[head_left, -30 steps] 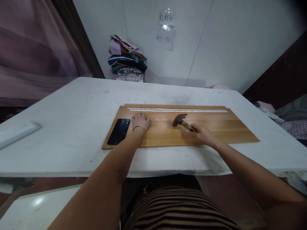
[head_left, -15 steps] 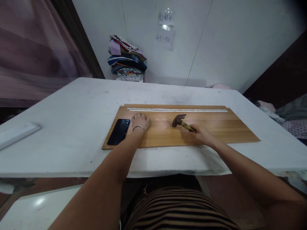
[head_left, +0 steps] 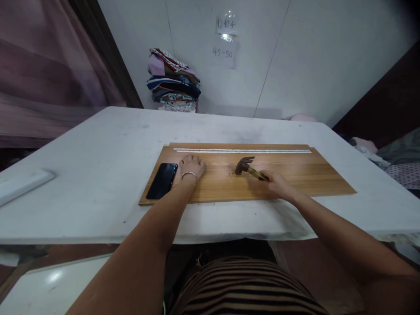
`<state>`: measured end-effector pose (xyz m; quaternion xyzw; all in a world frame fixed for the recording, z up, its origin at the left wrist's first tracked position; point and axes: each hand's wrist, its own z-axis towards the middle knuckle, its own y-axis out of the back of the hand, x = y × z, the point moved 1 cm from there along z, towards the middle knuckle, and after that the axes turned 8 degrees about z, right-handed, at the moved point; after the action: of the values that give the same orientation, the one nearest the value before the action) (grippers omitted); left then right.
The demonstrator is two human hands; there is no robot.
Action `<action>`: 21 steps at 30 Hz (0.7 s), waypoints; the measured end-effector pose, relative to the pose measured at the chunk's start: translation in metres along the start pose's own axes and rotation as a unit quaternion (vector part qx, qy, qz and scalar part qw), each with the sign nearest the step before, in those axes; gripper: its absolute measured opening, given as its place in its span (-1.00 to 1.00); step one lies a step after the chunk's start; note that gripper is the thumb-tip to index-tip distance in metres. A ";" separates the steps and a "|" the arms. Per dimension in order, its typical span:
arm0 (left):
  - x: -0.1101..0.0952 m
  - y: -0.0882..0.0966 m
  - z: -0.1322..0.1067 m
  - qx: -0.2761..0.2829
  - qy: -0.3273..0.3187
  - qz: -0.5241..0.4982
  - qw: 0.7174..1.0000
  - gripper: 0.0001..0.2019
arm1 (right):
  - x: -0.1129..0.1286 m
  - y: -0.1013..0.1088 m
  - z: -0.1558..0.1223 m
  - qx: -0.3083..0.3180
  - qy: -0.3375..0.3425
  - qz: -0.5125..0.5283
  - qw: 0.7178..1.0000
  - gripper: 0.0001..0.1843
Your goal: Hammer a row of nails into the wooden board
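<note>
My left hand (head_left: 192, 166) lies flat on a brown wooden board (head_left: 315, 175), its fingers spread and a bracelet at the wrist. Just left of it rests a black smartphone (head_left: 162, 180) on the board's left end. My right hand (head_left: 274, 183) is wrapped round the handle of a claw hammer (head_left: 251, 169). The hammer's dark head is low over the middle of the board, with the claw pointing up and right; tiny dark specks show beside it. Two thin white strips (head_left: 243, 151) run along the board's far side.
The board lies on a white-covered table (head_left: 82, 175). A white oblong object (head_left: 26, 183) sits at the table's left. Behind the table, a stack of folded cloth (head_left: 175, 83) stands against the wall, where handwritten papers (head_left: 225, 52) hang. More fabric (head_left: 403, 170) is at the right.
</note>
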<state>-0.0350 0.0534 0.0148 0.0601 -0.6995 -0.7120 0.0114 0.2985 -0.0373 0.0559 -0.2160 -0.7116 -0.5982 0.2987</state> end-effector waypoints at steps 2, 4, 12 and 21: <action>0.000 0.000 0.000 0.001 0.002 0.001 1.000 -0.47 | 0.002 0.001 0.000 0.002 0.002 0.004 1.000 -0.85; 0.000 0.000 0.000 0.001 0.005 0.003 1.000 -0.47 | 0.005 0.003 -0.001 0.002 0.007 0.008 1.000 -0.84; 0.000 0.001 -0.001 0.005 0.003 -0.002 1.000 -0.47 | 0.007 0.005 -0.002 0.006 0.027 0.001 1.000 -0.86; -0.001 0.002 -0.002 0.002 0.004 0.002 1.000 -0.46 | 0.005 0.003 0.000 0.001 0.025 0.023 0.999 -0.78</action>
<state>-0.0344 0.0514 0.0165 0.0620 -0.7007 -0.7106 0.0157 0.2969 -0.0372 0.0619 -0.2168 -0.6991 -0.5960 0.3302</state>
